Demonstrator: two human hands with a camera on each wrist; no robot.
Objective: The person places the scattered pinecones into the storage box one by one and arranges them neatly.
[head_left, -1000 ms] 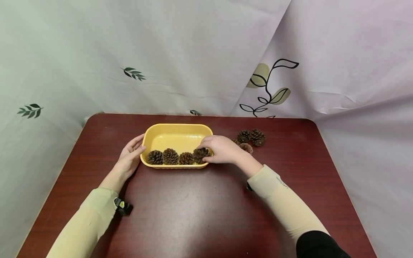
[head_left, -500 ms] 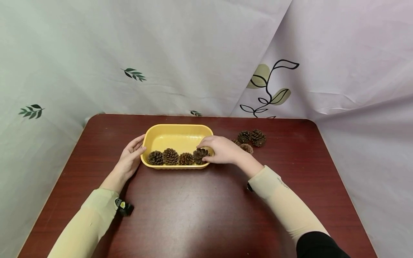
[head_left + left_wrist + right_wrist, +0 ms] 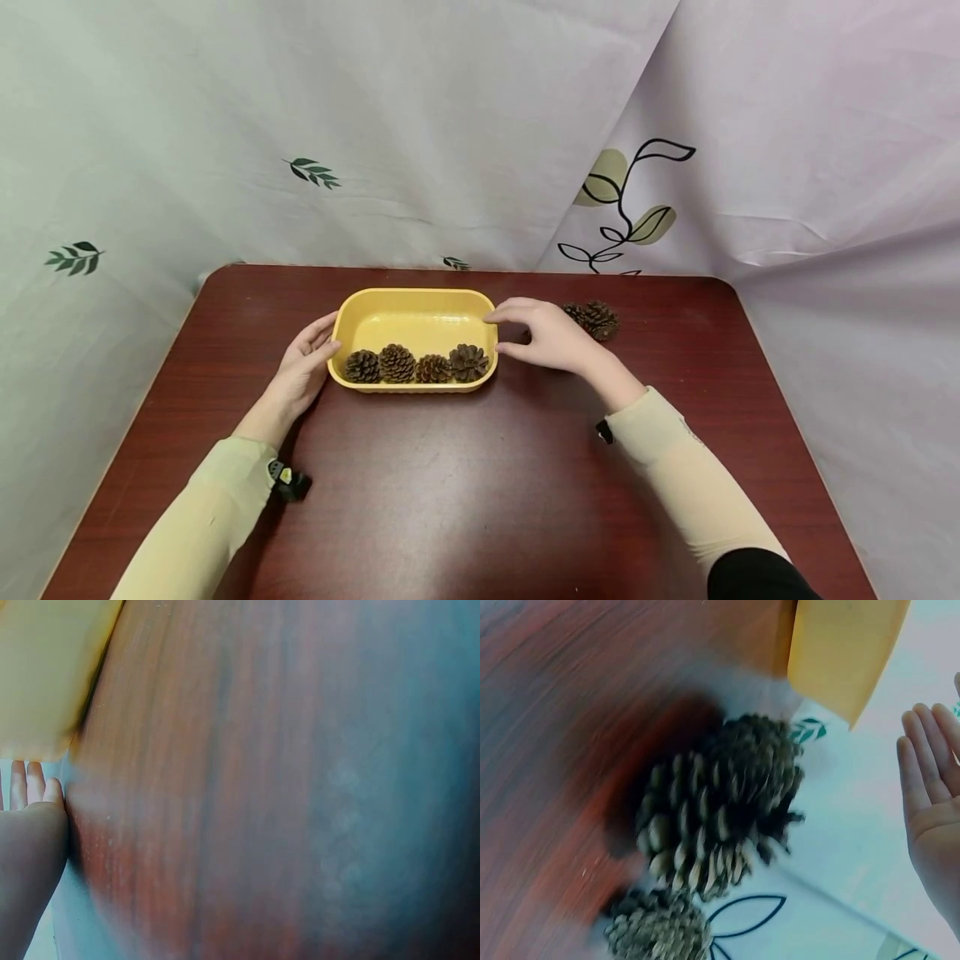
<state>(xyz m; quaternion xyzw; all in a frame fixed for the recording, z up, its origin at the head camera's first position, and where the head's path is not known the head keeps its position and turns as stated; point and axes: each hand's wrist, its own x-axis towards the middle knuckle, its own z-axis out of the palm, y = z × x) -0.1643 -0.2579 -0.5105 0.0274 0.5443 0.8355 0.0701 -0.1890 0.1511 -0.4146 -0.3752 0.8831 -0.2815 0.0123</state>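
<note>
Shines like smooth plastic on the tray [image 3: 423,329]. Looks rough on the pinecones [image 3: 397,364], wood-grained on the table [image 3: 420,483].

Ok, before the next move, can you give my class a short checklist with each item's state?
1. Hold on the yellow tray: ok, the left hand is at its left end.
2. Free right hand: ok, it holds nothing.
3. Row in place: ok, four pine cones line the near side inside.
4. Room for more: ok, the far side inside is bare.
5. All gathered: not ok, loose cones lie on the table to the right.
6. Loose count: cannot tell, the right hand partly covers that group in the head view.
</note>
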